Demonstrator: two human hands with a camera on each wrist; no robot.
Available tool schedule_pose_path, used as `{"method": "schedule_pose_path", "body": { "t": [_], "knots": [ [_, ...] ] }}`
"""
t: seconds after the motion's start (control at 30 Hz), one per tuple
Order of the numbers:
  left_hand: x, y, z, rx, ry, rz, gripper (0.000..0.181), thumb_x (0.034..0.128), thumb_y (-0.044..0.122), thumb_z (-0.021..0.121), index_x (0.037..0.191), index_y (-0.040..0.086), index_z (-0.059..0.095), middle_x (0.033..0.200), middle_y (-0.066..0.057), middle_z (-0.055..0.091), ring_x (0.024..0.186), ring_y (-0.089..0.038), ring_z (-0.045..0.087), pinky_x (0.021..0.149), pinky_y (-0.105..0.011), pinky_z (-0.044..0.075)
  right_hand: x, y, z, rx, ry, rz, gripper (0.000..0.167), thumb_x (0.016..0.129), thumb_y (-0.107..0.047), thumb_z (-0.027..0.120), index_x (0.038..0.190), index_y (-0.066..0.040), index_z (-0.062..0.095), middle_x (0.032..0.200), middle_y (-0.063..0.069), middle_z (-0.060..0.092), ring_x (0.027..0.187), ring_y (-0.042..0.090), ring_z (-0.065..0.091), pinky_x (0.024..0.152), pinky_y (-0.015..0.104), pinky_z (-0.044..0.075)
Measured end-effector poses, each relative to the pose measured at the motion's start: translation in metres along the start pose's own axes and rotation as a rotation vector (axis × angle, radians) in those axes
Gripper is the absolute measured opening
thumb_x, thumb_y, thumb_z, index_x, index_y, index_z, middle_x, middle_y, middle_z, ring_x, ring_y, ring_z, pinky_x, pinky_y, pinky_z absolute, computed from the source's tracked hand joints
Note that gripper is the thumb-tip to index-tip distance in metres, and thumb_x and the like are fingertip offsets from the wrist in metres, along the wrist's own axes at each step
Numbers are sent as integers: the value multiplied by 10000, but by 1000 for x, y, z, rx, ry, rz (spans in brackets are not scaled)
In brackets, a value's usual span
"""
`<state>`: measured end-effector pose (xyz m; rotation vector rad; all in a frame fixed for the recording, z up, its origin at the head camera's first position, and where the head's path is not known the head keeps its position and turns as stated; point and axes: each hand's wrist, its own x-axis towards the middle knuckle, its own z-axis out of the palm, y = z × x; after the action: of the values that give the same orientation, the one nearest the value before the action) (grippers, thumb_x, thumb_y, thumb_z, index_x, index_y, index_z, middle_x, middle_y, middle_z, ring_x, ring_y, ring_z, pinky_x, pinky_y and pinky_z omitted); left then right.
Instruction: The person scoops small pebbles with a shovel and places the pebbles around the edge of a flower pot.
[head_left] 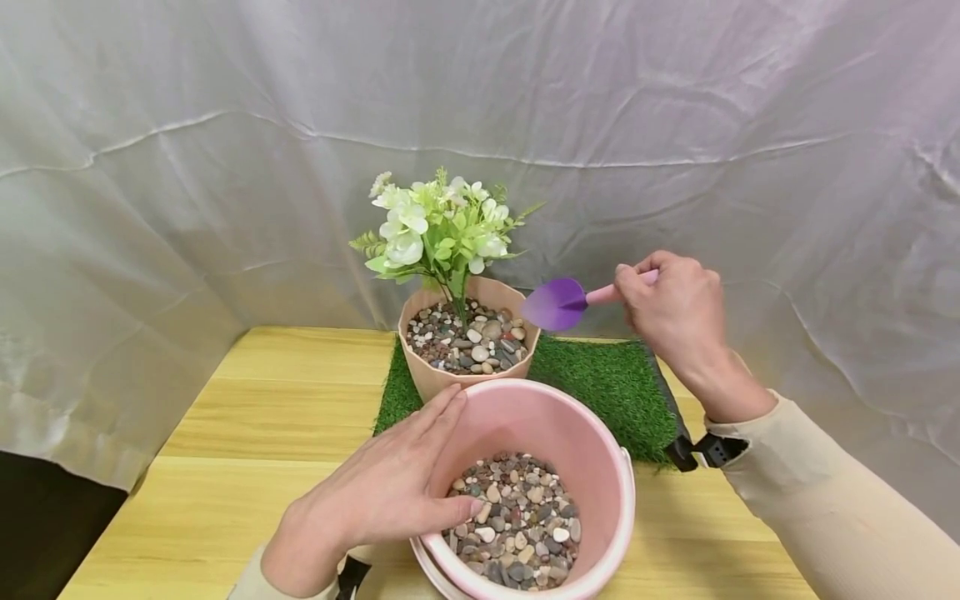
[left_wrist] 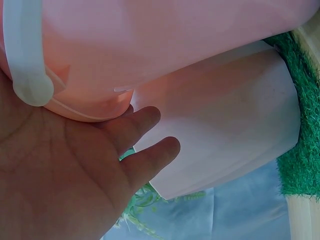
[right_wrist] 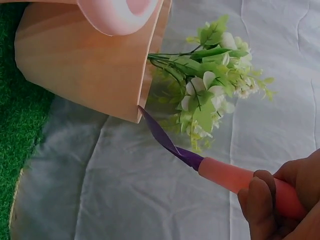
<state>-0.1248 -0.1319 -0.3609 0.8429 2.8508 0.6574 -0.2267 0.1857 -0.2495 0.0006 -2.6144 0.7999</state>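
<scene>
My right hand (head_left: 675, 312) grips the pink handle of a small trowel (head_left: 557, 305). Its purple blade points left, beside the right rim of a peach flower pot (head_left: 431, 379); in the right wrist view the tip (right_wrist: 143, 111) overlaps the rim, and I cannot tell if they touch. No stones show on the blade. White artificial flowers (head_left: 442, 221) stand upright among pebbles (head_left: 480, 352) in the pot. My left hand (head_left: 375, 483) rests on the left rim of a pink bucket (head_left: 585, 433), thumb inside, fingers fairly straight. Mixed pebbles (head_left: 525, 517) cover the bucket's bottom.
Under the pot lies a green artificial grass mat (head_left: 607, 387) on a wooden table (head_left: 217, 483). A grey cloth (head_left: 225, 167) hangs behind and at the sides. The bucket's white handle (left_wrist: 25, 50) hangs down near my left palm.
</scene>
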Motion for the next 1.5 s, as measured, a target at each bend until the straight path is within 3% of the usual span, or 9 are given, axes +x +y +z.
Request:
{"method": "schedule_pose_path", "body": {
  "t": [0.17, 0.37, 0.53, 0.67, 0.87, 1.0, 1.1, 1.33, 1.5],
  "knots": [
    [0, 0, 0, -9, 1, -4, 1094, 925, 687, 630, 1707, 138, 98, 1788, -15, 21, 1624, -293, 181, 1296, -536, 266, -3, 2, 1, 12, 11, -9, 358, 1032, -372, 533, 888, -190, 805, 663, -5, 733, 554, 233, 585, 575, 377, 453],
    [0, 0, 1, 1, 4, -10, 1099, 921, 713, 617, 1708, 151, 96, 1789, -3, 20, 1620, -284, 189, 1293, -534, 276, -12, 0, -2, 112, 39, -5, 307, 1036, -383, 564, 901, -195, 766, 710, -113, 775, 430, 167, 539, 437, 331, 425],
    [0, 0, 1, 1, 6, 2, 1089, 924, 698, 620, 1707, 138, 112, 1789, -28, 46, 1625, -274, 174, 1293, -532, 280, -29, -1, -15, 179, 100, 25, 237, 993, -321, 636, 895, -150, 766, 668, -93, 759, 513, 150, 641, 478, 281, 472],
    [0, 0, 1, 5, 9, 23, 1082, 931, 680, 624, 1704, 112, 122, 1787, -54, 60, 1633, -258, 150, 1299, -510, 273, -48, -3, -25, 169, 80, 12, 242, 979, -281, 640, 805, -150, 745, 668, -92, 755, 525, 141, 563, 467, 284, 419],
    [-1, 1, 1, 11, 10, 13, 1090, 930, 684, 619, 1706, 127, 96, 1786, -46, 44, 1628, -281, 169, 1296, -519, 270, -73, -7, -27, 111, -119, -142, 248, 1020, -238, 621, 785, -190, 683, 734, -185, 774, 401, 81, 364, 344, 278, 310],
    [-1, 1, 1, 12, 14, -5, 1095, 922, 695, 624, 1709, 158, 82, 1788, -21, 25, 1621, -295, 192, 1291, -531, 274, -84, -10, -16, 50, -270, -231, 187, 1006, -192, 636, 828, -206, 691, 710, -247, 745, 432, 73, 398, 385, 265, 360],
    [-1, 1, 1, 18, 21, -4, 1096, 920, 692, 630, 1708, 152, 93, 1788, -15, 23, 1622, -289, 193, 1293, -525, 274, -89, -8, -6, -13, -318, -307, 169, 984, -196, 660, 819, -215, 692, 686, -259, 729, 483, 58, 480, 455, 258, 419],
    [-1, 1, 1, 20, 25, -8, 1105, 913, 697, 640, 1706, 134, 115, 1788, -27, 37, 1619, -294, 206, 1289, -527, 284, -98, -1, 18, -164, -261, -512, 112, 922, -220, 718, 817, -193, 690, 614, -152, 613, 526, 27, 520, 489, 237, 472],
    [-1, 1, 2, 15, 22, -18, 1105, 908, 701, 642, 1707, 146, 120, 1789, -16, 41, 1609, -304, 233, 1282, -541, 297, -106, 4, 34, -165, -202, -570, 180, 930, -248, 756, 791, -187, 660, 608, -122, 620, 506, 28, 536, 469, 208, 458]
  ]
}}
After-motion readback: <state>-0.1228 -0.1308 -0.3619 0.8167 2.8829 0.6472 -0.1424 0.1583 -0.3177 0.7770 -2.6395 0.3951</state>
